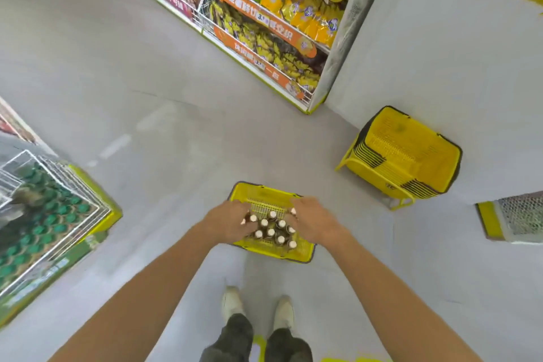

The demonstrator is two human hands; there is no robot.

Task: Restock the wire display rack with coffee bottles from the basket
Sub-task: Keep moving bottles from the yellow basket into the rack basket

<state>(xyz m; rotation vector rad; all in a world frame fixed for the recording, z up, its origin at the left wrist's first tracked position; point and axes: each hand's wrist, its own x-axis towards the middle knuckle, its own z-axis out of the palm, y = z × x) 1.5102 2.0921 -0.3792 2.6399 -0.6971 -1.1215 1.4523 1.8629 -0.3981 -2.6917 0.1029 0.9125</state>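
Bright, even, diffuse; lit from overhead. Pale streaks of glare on grey floor (117, 147). Only faint soft shadow beside basket (305, 257) and under stacked baskets (390, 185). Strong wide-angle bending toward edges: shelf (332, 67) leaning, forearms (164, 288) stretched long. Soft overall; smeared at left on wire rack (53, 214), print on shelf signs (258, 17) blurred. Sharpest near centre, around bottle caps (270, 232) between left hand (232, 223) and right hand (314, 220).

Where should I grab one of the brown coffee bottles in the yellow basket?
Pinch a coffee bottle around its capped top, coming straight down from above. The bottles stand upright and packed close together, so only their tops are free, and the basket walls block the sides.
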